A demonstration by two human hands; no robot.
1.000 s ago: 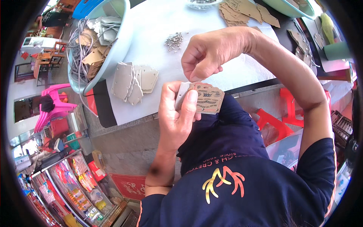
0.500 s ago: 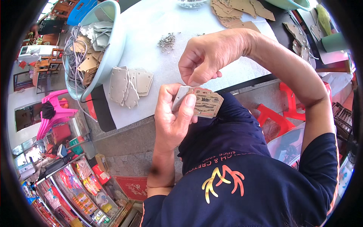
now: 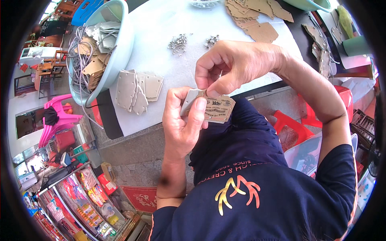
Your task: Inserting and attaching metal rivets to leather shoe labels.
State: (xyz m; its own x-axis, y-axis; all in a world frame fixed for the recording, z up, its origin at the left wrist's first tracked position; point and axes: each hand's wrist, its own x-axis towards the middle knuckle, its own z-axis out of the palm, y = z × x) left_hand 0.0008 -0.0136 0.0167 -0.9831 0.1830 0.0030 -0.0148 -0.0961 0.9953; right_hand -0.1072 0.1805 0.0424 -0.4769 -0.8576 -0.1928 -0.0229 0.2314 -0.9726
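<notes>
My left hand (image 3: 180, 120) grips a brown printed cardboard tag (image 3: 219, 109) together with a grey card, thumb on top and fingers behind. Over the tag's upper edge, my right hand (image 3: 239, 66) is closed in a pinch, thumb and fingertips touching the card. Whatever lies between those fingertips is hidden. On the white sheet beyond my hands are two small heaps of metal fasteners, a left heap (image 3: 177, 44) and a right heap (image 3: 212, 41). Left of my hands lie fanned grey cards (image 3: 128, 90) with small holes.
A pale green basin (image 3: 122, 44) of cards and grey cords leans at the table's left. Several brown cards (image 3: 261, 33) lie at the far right of the white sheet (image 3: 152, 24). Red plastic stools (image 3: 293, 128) stand to the right, and a goods display (image 3: 80, 201) at lower left.
My right hand and forearm have shifted right and slightly down, uncovering the right heap of fasteners and more brown cards. My left hand has tilted the tag slightly.
</notes>
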